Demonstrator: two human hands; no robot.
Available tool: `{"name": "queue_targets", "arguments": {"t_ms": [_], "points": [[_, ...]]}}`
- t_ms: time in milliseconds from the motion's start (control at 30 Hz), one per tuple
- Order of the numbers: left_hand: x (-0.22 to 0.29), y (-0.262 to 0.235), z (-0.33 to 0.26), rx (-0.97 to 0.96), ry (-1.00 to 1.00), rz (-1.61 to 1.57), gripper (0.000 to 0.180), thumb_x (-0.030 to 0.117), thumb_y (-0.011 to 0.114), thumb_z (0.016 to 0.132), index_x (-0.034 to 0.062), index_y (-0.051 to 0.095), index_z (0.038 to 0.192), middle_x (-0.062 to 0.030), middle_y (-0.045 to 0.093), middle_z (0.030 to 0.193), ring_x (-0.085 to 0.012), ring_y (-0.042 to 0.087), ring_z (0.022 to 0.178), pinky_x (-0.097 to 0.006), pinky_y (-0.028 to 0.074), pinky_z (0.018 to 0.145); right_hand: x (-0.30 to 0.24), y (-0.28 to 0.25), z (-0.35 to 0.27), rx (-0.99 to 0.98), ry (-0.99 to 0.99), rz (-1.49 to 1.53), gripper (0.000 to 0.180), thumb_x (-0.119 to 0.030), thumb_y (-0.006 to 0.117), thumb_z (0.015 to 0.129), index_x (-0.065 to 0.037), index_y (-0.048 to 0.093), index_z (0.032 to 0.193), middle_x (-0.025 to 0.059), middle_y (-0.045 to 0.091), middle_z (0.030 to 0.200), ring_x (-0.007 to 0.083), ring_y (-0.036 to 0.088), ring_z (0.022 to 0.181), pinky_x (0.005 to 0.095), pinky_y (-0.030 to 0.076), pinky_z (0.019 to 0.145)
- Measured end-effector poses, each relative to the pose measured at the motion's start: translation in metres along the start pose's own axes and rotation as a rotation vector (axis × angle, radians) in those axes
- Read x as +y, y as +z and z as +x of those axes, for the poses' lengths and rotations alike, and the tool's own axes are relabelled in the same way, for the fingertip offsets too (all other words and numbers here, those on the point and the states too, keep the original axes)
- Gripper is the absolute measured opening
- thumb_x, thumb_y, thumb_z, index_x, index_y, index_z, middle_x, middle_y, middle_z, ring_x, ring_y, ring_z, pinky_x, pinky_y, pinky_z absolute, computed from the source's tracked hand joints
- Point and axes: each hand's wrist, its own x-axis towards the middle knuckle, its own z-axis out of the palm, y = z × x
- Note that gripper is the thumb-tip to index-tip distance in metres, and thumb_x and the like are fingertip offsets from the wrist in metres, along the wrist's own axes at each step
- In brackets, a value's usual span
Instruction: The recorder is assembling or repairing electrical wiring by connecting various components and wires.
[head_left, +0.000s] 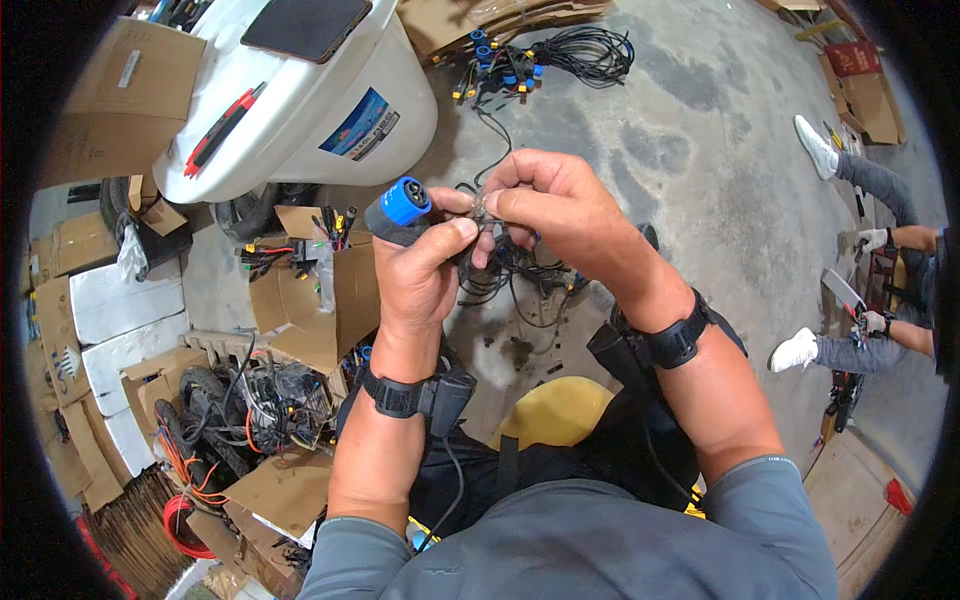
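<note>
Connector: we have a black cable connector with a blue collar (404, 208) up in front of us, held in the air above the concrete floor (700, 150), blue end tilted up and to our left.
Left hand: our left hand (420, 275) wraps the black body of the connector, fingers clamped around it, thumb lying across the top.
Right hand: our right hand (555, 215) comes in from the right, fingertips pinched together on a small pale piece (482, 208) just beside the connector; too small for us to tell what it is.
Cable: a bundle of thin black wires (500, 270) hangs down under both hands toward the floor.
Handling: we judge the connector light and rigid, a hard plastic shell, best gripped around the black barrel, not the collar. The wires look limp and floppy; the small piece seems easy to drop, so a fingertip pinch suits it.
Floor beyond: more black cables with blue and yellow plugs (520, 65) lie near the far edge of the floor.
Left side: an open cardboard box (320, 300) of small tools, a white moulded body (300, 110), and orange wiring (190, 480).
Right side: another person (880, 250) sits working, well apart from us.
</note>
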Motion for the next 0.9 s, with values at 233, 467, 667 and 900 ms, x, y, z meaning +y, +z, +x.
{"name": "queue_targets", "arguments": {"t_ms": [233, 467, 667, 900], "points": [[-0.002, 0.004, 0.001, 0.079, 0.017, 0.125, 0.022, -0.006, 0.062, 0.077, -0.0022, 0.061, 0.099, -0.0108, 0.063, 0.085, -0.0219, 0.062, 0.065, -0.029, 0.047, 0.050, 0.010, 0.000, 0.005, 0.124, -0.175, -0.073, 0.023, -0.013, 0.061, 0.085, 0.006, 0.061, 0.097, 0.0077, 0.065, 0.084, 0.0082, 0.055, 0.065, 0.0226, 0.044, 0.058], [-0.002, 0.007, 0.003, 0.206, 0.044, 0.164, 0.024, -0.005, 0.066, 0.079, -0.0027, 0.062, 0.102, -0.0099, 0.063, 0.086, -0.0201, 0.064, 0.067, -0.029, 0.052, 0.055, -0.007, -0.006, -0.003, 0.283, -0.427, -0.524, 0.013, -0.008, 0.067, 0.080, -0.001, 0.066, 0.091, 0.0055, 0.058, 0.076, 0.0118, 0.054, 0.063, 0.0260, 0.045, 0.059], [-0.006, 0.010, 0.001, 0.250, 0.135, 0.239, 0.031, -0.005, 0.069, 0.078, -0.0040, 0.062, 0.108, -0.0083, 0.065, 0.091, -0.0164, 0.064, 0.077, -0.028, 0.055, 0.069, 0.001, 0.005, -0.004, 0.214, -0.423, -0.614, 0.014, -0.009, 0.069, 0.080, 0.001, 0.065, 0.088, 0.0072, 0.058, 0.068, 0.0121, 0.053, 0.057, 0.0262, 0.045, 0.054], [-0.012, 0.009, -0.002, 0.199, 0.203, 0.378, 0.034, -0.004, 0.071, 0.078, -0.0040, 0.063, 0.111, -0.0075, 0.066, 0.093, -0.0136, 0.063, 0.081, -0.027, 0.053, 0.073, 0.003, 0.001, -0.003, 0.169, -0.237, -0.390, 0.013, -0.008, 0.064, 0.084, 0.003, 0.063, 0.091, 0.0041, 0.063, 0.069, 0.0039, 0.054, 0.064, 0.0227, 0.045, 0.056]]}}
